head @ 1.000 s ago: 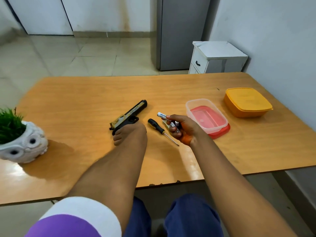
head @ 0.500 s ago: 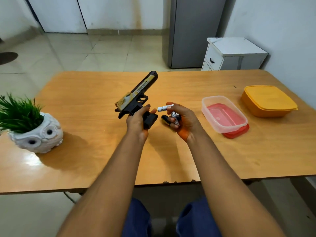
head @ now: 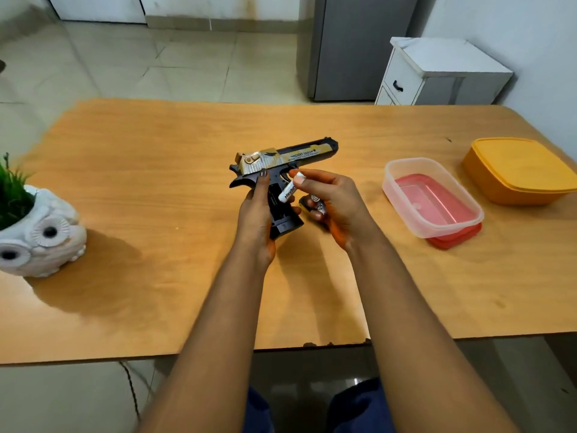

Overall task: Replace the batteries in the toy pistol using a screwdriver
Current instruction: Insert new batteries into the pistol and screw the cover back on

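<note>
Toy pistol (head: 282,157): above tabletop (head: 156,182), gripped at handle by left hand (head: 256,214).
Right hand (head: 334,201): pinching white battery (head: 288,190) at the grip, more batteries in palm.
Clear container (head: 432,198): empty, standing on red lid (head: 454,239).
Orange container (head: 520,170): lidded, contents hidden.
Owl pot (head: 39,235): green plant (head: 11,195).

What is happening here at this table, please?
A person is putting batteries into a toy pistol. The left hand holds the pistol by its grip, lifted off the wooden table, barrel pointing right. The right hand pinches one white battery against the open slot in the grip and keeps more batteries tucked in its lower fingers. The battery is not yet seated. On the right stand a clear container and an orange lidded box.
</note>
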